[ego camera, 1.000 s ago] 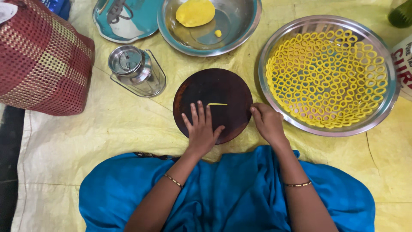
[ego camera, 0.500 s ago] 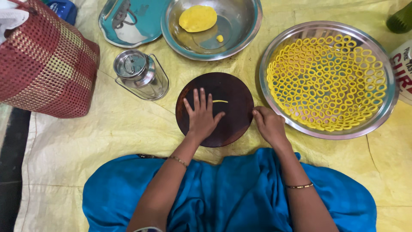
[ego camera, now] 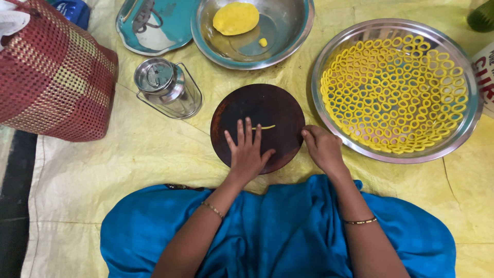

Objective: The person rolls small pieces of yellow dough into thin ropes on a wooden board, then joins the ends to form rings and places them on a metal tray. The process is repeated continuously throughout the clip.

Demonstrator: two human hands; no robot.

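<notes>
Pulled back toward the body, the left hand (ego camera: 248,152) now lies flat, fingers spread, on the round dark board (ego camera: 257,105), fingertips on a thin yellow dough strand (ego camera: 267,127). The right hand (ego camera: 321,148), curled, grips the board's right edge.

A round board (ego camera: 257,105) lies between a lidded can (ego camera: 167,87) on its left and a tray (ego camera: 329,62) on its right.

Yellow sheet (ego camera: 154,154) under board (ego camera: 257,105), bowl (ego camera: 288,41), tray (ego camera: 463,139)
</notes>
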